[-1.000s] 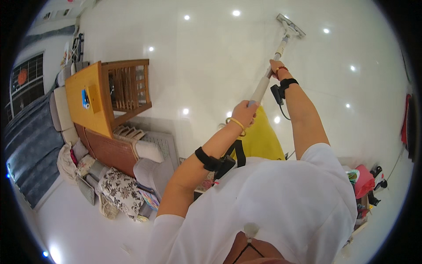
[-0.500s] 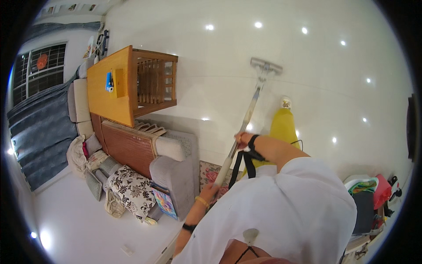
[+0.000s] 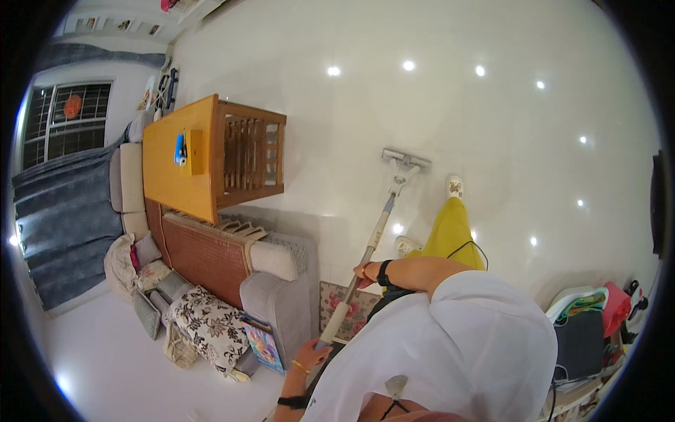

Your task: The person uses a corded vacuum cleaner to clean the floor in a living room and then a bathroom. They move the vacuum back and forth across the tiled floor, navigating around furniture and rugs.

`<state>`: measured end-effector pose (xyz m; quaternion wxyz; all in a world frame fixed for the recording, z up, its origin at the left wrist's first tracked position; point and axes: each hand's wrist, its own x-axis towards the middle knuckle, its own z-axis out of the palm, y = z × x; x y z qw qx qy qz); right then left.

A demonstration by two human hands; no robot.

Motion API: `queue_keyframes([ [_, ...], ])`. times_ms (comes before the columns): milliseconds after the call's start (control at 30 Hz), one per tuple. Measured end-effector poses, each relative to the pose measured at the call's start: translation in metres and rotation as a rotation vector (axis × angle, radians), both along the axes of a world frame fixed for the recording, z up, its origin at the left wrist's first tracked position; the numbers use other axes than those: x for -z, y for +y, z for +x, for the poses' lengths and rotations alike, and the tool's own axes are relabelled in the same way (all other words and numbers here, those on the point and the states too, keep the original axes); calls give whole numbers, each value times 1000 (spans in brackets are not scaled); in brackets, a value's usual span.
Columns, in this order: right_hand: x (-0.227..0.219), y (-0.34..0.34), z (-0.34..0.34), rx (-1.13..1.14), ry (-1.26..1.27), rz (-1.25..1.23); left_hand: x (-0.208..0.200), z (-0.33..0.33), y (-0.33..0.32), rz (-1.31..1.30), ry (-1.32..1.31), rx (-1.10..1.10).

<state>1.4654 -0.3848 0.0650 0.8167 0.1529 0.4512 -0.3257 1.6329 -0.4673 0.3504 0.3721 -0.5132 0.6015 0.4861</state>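
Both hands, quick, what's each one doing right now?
Left hand: closed, holding the upper end of the long cream-and-grey flat-headed mop.
Right hand: closed around the same mop's pole, farther down toward its head.

The left hand (image 3: 311, 355) and right hand (image 3: 365, 275) hold a long cream-and-grey floor mop (image 3: 380, 226), its wide grey head (image 3: 406, 160) on glossy white flooring (image 3: 450, 112).

A home living room, shown by the cushioned sofa (image 3: 275, 304), the wooden table (image 3: 179, 151), the dark curtain (image 3: 67, 218) beside a barred window (image 3: 69, 116) and the glossy pale floor (image 3: 436, 105).
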Motion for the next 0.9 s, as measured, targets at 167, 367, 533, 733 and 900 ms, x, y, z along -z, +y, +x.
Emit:
queue_keyframes([
  [167,33,50,-103,131,163,19,62,-66,49,-185,239,266],
  [367,81,114,-266,-37,1007,-373,122,-228,104,87,218,-53],
  [533,115,145,-454,390,1110,-42,196,-434,158,207,384,-56],
  [733,120,201,-575,436,853,309,251,-565,220,273,313,66],
  [900,147,228,-495,-86,955,312,280,-490,240,311,166,121],
])
